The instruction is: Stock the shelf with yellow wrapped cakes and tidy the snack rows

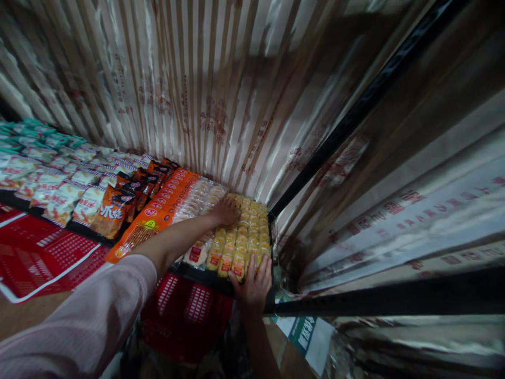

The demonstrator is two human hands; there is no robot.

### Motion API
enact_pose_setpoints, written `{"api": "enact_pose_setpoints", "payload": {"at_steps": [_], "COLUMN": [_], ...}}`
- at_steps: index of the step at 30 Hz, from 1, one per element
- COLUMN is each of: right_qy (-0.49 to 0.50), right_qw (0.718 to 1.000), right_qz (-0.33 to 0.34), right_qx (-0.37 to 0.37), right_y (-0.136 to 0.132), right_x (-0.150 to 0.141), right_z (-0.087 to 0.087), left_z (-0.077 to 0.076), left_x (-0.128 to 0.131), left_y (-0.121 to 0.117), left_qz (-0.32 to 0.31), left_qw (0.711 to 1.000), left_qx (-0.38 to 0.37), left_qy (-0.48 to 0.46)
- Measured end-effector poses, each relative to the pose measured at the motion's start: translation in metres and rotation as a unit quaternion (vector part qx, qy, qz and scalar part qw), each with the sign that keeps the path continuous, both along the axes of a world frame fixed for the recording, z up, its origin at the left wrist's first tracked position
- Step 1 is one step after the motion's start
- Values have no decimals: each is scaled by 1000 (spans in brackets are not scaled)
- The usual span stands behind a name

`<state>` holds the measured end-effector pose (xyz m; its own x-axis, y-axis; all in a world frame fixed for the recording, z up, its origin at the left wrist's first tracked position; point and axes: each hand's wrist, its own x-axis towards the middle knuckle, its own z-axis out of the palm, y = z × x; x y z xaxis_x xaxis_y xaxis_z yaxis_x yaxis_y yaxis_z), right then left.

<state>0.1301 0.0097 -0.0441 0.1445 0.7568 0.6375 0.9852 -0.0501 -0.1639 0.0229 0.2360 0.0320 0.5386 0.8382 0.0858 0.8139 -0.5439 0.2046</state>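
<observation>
Rows of small yellow packaged snacks [241,239] lie side by side at the right end of a dark shelf. My left hand [226,211] reaches across and rests palm down near the back of these rows, by their left edge; its fingers look stretched out, though dim light blurs them. At the front right corner my right hand [253,284] lies on the nearest yellow packs with its fingers spread. Left of the yellow rows are pale round snacks in clear wrap [196,253], partly hidden by my left forearm.
Further left are flat orange packs [168,197], black-and-orange bags [110,210], white bags [59,197] and green bags [33,131]. Red baskets [185,321] stand below the shelf. Printed plastic sheeting [213,105] hangs behind, and a black post [335,142] rises at the right.
</observation>
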Motion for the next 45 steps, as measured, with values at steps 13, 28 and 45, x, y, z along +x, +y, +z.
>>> {"api": "enact_pose_setpoints", "payload": {"at_steps": [13,28,45], "right_qy": [-40,-39,-30], "right_qw": [999,999,999], "right_qz": [-9,-8,-7], "right_qx": [13,19,15], "right_y": [1,1,0], "right_x": [2,1,0], "right_z": [-2,1,2], "left_z": [6,11,13], "left_x": [12,29,58], "left_y": [-5,-6,-17], "left_qz": [-5,-52,-91], "left_qw": [999,997,992], "left_qx": [-22,-39,-82], "left_qy": [23,29,27]}}
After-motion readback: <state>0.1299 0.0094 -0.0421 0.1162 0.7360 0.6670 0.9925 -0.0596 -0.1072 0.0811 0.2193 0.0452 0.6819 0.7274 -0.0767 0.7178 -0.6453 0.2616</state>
